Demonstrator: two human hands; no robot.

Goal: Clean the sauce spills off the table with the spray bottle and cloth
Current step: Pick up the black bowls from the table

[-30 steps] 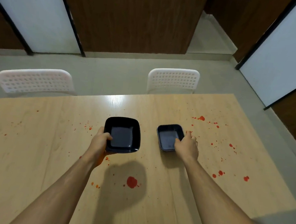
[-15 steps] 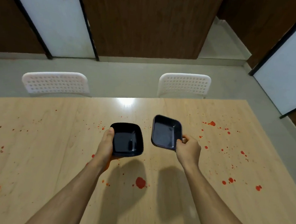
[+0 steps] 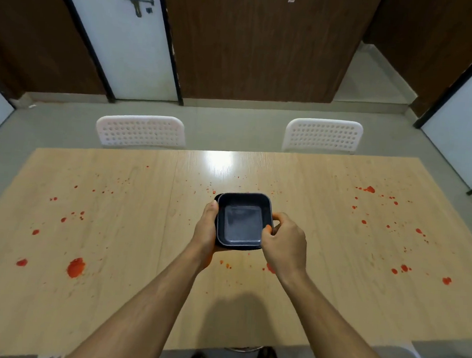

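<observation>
I hold two black dishes [image 3: 241, 224] stacked together, my left hand [image 3: 206, 230] and right hand [image 3: 285, 242] curled round their sides. The biggest red sauce blob [image 3: 75, 267] sits on the table [image 3: 291, 294] at 8 o'clock, nearer my left hand. I see no spray bottle or cloth.

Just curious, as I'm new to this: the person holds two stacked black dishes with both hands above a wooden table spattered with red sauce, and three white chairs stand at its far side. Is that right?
Not quite: the head view shows two white chairs at the far side, not three. The rest holds: the left hand and right hand hold the stacked black dishes above the wooden table spattered with red sauce.
</observation>
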